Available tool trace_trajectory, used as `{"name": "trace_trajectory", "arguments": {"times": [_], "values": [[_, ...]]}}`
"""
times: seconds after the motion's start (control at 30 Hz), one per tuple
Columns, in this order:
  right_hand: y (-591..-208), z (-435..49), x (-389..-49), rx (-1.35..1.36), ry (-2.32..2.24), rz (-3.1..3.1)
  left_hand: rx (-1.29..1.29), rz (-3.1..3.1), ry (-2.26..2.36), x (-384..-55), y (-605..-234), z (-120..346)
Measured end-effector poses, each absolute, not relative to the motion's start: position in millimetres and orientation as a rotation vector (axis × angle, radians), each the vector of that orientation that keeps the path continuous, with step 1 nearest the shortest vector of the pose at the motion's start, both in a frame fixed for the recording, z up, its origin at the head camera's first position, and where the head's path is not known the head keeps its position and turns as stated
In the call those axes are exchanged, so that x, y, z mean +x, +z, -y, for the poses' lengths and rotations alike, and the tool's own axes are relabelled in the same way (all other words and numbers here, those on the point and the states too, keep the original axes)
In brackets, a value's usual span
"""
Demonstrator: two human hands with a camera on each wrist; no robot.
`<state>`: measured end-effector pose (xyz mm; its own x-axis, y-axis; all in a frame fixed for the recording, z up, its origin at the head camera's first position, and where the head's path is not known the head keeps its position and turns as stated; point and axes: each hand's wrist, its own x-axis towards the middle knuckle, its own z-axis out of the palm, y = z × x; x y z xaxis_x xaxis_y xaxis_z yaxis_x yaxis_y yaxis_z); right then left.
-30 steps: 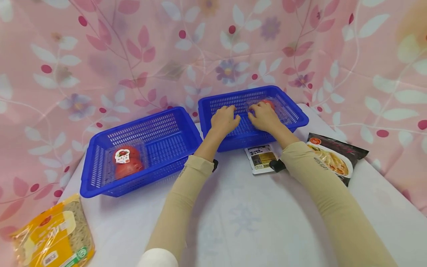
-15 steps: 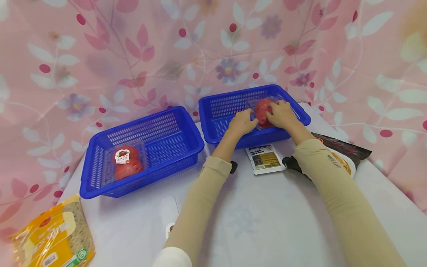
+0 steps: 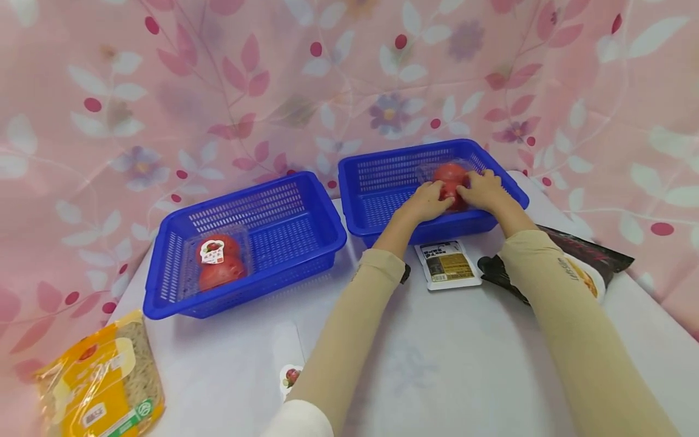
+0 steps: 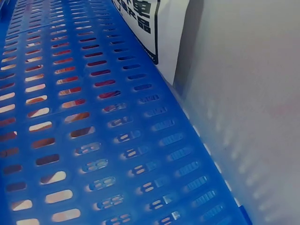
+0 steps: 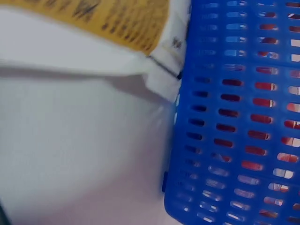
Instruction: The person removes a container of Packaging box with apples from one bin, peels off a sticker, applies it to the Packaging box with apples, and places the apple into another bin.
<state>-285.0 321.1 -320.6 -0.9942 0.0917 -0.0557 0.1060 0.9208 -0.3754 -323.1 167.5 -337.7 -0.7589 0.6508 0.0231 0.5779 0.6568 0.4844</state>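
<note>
Two red tomatoes (image 3: 452, 173) sit in a clear plastic tray (image 3: 428, 171) inside the right blue basket (image 3: 377, 164). My left hand (image 3: 428, 203) reaches over the front rim, its bent fingers and thumb on the left side of the lower tomato. From the right, my right hand (image 3: 485, 193) grips at the tomatoes with fingertips and thumb. Both hands are inside the basket. The wrist views show only the slotted basket wall (image 4: 101, 75), with red visible through the slots in the right wrist view. In the left blue basket (image 3: 278, 243), another clear tray holds tomatoes (image 3: 221, 273) with a round label.
A small white and brown pouch (image 3: 450, 267) lies against the right basket's front. To its right is a black food packet (image 3: 587, 252), partly behind my sleeve. A yellow bag (image 3: 104, 376) lies front left. A white strip with a fruit label (image 3: 289, 376) is beside my left forearm.
Both hands have shifted right; the left moved from mid-basket onto the tomatoes. The tomatoes, mostly covered by the right hand before, now show between the hands. The labelled strip has come into view.
</note>
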Motion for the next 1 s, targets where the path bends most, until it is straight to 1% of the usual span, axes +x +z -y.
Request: {"name": "trace_trajectory", "arguments": {"times": [0.17, 0.27, 0.43, 0.53, 0.83, 1.0], "values": [[-321.1, -326.3, -282.1, 0.122, -0.565, -3.017, 1.068, -2.671, 0.767, -324.0, -339.6, -171.0], [-322.9, -327.6, -281.9, 0.043, -0.583, -3.033, 1.032, -2.653, 0.779, -324.4, -340.4, -170.8], [-325.9, -331.1, -283.7, -0.075, -0.742, -3.022, 0.951, -2.634, 0.808, -325.1, -342.3, -171.8], [-326.9, -332.7, -284.5, -0.094, -0.812, -3.001, 0.918, -2.627, 0.81, -325.6, -342.8, -172.9], [-324.2, -328.9, -290.0, -0.134, -0.822, -2.999, 0.784, -2.66, 0.764, -330.1, -339.1, -172.0], [-325.5, -326.2, -292.4, -0.152, -0.772, -3.022, 0.839, -2.682, 0.744, -334.0, -340.8, -172.3]]}}
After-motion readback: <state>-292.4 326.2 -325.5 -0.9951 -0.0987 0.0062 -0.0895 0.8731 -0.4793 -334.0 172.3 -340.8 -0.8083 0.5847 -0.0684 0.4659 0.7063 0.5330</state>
